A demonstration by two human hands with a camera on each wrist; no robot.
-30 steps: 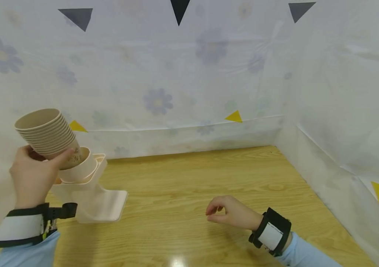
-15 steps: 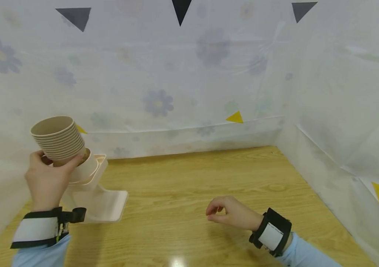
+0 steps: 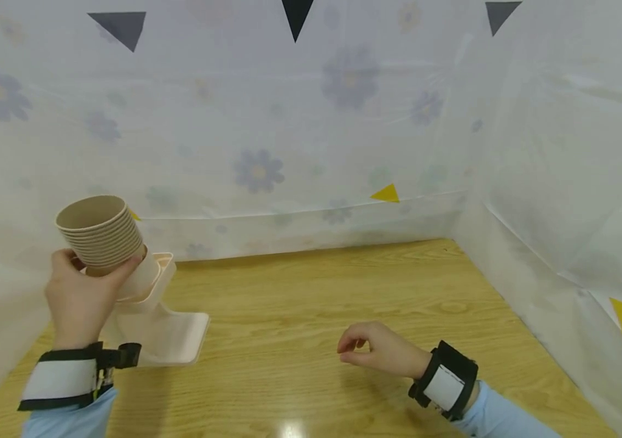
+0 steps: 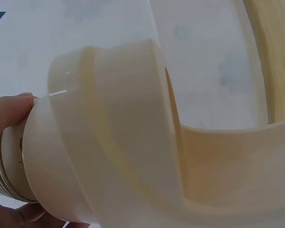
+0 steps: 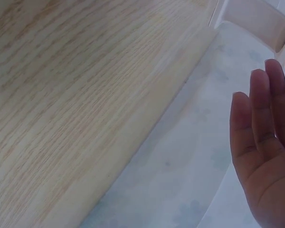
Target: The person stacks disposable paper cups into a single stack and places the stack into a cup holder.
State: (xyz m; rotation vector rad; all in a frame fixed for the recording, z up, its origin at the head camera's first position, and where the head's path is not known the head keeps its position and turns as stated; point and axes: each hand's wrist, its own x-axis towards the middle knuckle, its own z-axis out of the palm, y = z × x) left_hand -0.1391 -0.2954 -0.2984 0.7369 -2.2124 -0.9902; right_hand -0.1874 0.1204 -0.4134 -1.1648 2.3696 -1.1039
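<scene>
My left hand [image 3: 81,298] grips a stack of beige paper cups [image 3: 100,234] low down, between thumb and fingers. The stack tilts, its open mouths facing up and to the left. Its lower end sits in the round collar [image 3: 146,277] of a cream plastic stand [image 3: 176,337]; how deep it goes is hidden by the hand. In the left wrist view the cups [image 4: 12,164] enter the collar [image 4: 123,118] from the left. My right hand [image 3: 379,350] hangs above the table with loosely bent fingers and holds nothing; its palm and fingers [image 5: 263,114] show in the right wrist view.
A wood-grain table [image 3: 289,310] lies under both hands. White floral sheeting [image 3: 311,121] closes off the back, and more sheeting [image 3: 573,213] runs along the right side. The stand's flat foot [image 3: 193,331] reaches rightward over the table.
My left hand has moved right and slightly down with the cup stack, bringing its lower end further into the collar. The right hand and the stand have stayed put.
</scene>
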